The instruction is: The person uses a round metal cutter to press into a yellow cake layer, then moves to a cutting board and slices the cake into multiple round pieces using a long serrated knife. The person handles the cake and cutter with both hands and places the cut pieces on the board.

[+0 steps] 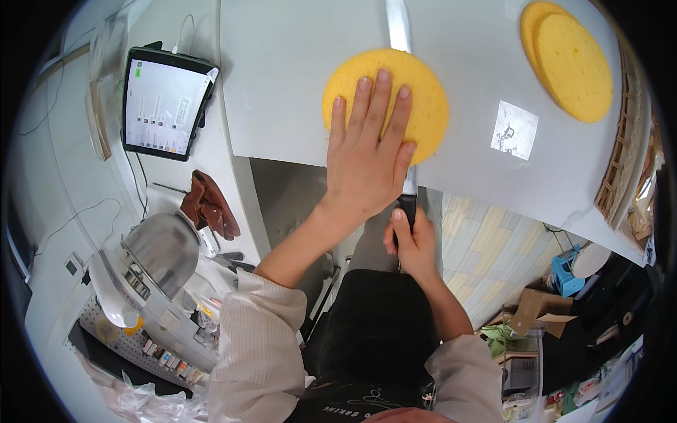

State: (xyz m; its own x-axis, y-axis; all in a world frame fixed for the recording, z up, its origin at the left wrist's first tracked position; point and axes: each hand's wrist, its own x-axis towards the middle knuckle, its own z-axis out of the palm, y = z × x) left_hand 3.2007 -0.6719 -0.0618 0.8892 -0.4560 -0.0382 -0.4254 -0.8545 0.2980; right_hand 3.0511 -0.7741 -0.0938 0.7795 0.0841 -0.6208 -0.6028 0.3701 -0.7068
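Note:
A round yellow sponge cake lies at the front of the pale worktop. Flat on its top rests my left hand, palm down with the fingers spread. My right hand grips the black handle of a long cake knife. The blade shows on both the near and far sides of the sponge; whether it runs through or beneath it, I cannot tell. At the far right, two thin sponge rounds overlap on the worktop.
A tablet with a charging cable stands on the left counter. Nearer lie a brown cloth and a stand mixer with a steel bowl. A woven basket borders the right edge, and a white patch with dark marks lies beside the cake.

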